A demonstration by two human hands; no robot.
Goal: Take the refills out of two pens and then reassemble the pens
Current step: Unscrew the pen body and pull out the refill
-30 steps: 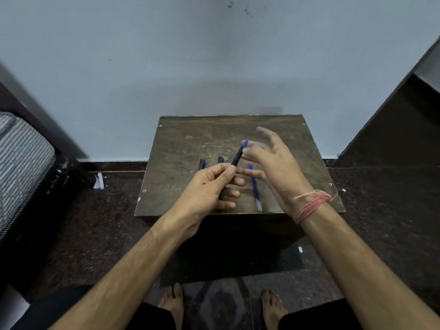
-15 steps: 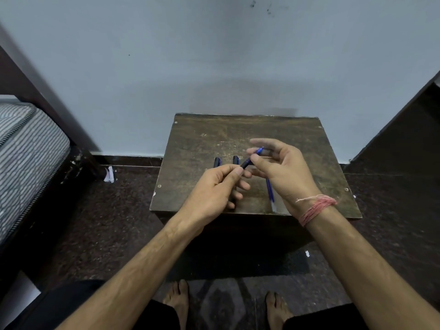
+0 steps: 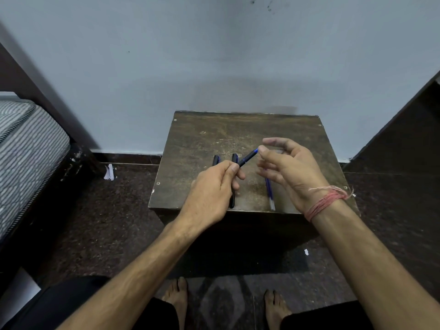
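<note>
My left hand is closed around a dark pen that points up and to the right, its blue tip showing. My right hand hovers just right of that tip with its fingers spread and blurred; the thumb is close to the tip, and nothing is in the hand. A blue refill lies on the small brown table below my right hand. Two dark pen pieces lie side by side behind my left hand. Another dark piece sticks out beneath it.
A bed with a striped mattress stands at the left and dark furniture at the right. The pale wall is right behind the table. Scraps of paper lie on the dark floor. My bare feet are below the table.
Half a second ago my right fingers pinched the pen's tip; now they have spread and come off it. My left hand still holds the pen.
</note>
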